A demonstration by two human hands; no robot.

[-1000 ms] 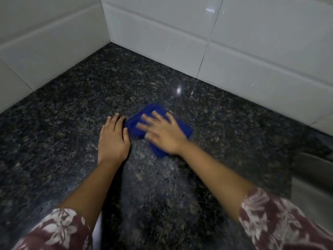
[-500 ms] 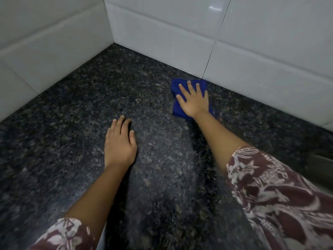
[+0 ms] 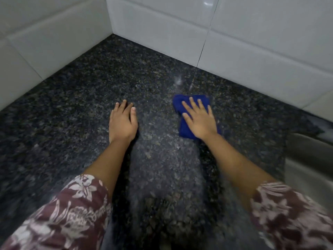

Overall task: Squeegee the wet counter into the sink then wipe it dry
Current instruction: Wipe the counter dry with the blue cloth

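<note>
Drying stage, judging by the tool in use (no squeegee anywhere in view). Pressing a folded blue cloth (image 3: 184,130) flat against the dark speckled surface (image 3: 86,109) with the right hand (image 3: 200,121), palm down, fingers straight and spread across the fabric rather than curled round it, likely to spread pressure over the whole pad and drag as much cloth as possible across the stone. Cloth position: roughly 3 o'clock of the left hand (image 3: 122,123), apart from it, and short of the white tiled wall (image 3: 252,42) at 12 o'clock. Bracing with that left hand, flat on bare stone, fingers straight and close together, holding nothing; probably planted there to carry body weight while leaning in toward the corner at 11 o'clock. Sink (image 3: 310,159) just showing at 4 o'clock of the cloth, at the frame's right edge, handy for any last water pushed that way. Pale sheen between the forearms: damp film or motion blur, hard to tell which. Left to cover, at a guess: the strip along the wall and the far stretch at 9 o'clock.
</note>
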